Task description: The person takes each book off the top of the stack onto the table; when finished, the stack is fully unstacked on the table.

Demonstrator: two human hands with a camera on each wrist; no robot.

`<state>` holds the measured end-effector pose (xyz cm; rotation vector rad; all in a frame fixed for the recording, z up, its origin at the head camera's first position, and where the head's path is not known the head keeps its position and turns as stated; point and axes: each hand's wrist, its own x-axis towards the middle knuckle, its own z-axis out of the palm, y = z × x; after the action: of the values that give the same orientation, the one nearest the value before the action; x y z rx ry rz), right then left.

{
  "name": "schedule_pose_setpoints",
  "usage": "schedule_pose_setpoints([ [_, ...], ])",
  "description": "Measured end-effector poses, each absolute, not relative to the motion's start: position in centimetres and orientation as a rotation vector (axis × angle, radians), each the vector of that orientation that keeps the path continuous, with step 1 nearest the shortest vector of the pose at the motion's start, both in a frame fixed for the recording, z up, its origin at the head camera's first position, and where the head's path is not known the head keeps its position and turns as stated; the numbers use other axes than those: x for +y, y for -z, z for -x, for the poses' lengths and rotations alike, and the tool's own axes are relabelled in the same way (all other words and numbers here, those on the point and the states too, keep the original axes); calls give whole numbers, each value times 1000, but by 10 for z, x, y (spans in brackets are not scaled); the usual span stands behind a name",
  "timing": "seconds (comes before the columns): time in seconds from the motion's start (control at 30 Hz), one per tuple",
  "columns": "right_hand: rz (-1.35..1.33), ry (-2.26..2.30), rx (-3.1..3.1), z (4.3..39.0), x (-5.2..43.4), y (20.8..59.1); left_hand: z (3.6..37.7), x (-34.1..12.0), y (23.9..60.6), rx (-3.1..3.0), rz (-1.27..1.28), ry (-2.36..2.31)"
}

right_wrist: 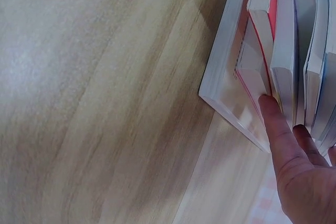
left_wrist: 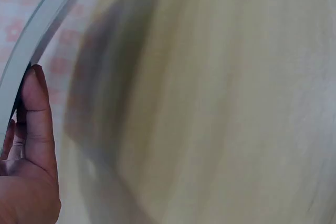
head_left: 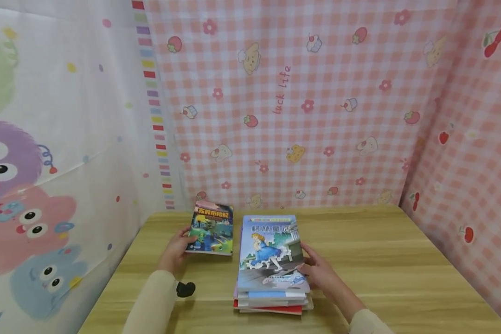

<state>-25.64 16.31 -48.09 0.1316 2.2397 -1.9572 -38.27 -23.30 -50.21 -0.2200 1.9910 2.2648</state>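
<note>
Table [head_left: 380, 260] under both hands is wood-look laminate — pale grain, smooth, faint sheen. Small book [head_left: 210, 228] in the left hand [head_left: 174, 253] has a glossy printed paper cover. Stack of books [head_left: 271, 273] against the right hand [head_left: 319, 273] is paperbacks, top cover glossy, page edges matt white paper. Backdrop [head_left: 317, 116] beyond the hands is thin matt printed cloth — creased. Sleeves [head_left: 154, 301] look like soft knit.

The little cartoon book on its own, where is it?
In the head view, the small book lies at the table's back left, held by the left hand, beside the book stack.
</note>
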Motion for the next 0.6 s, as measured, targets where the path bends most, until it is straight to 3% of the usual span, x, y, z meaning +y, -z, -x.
schedule_pose_setpoints([
  [0.23,-159,1946,2236,251,162,486,383,-215,522,2205,246,-2087],
  [0.47,-145,1953,2248,254,163,483,385,-207,503,2831,96,-1354],
  [0.6,-135,1964,2255,257,163,480,384,-200,495,2817,28,-1376],
])
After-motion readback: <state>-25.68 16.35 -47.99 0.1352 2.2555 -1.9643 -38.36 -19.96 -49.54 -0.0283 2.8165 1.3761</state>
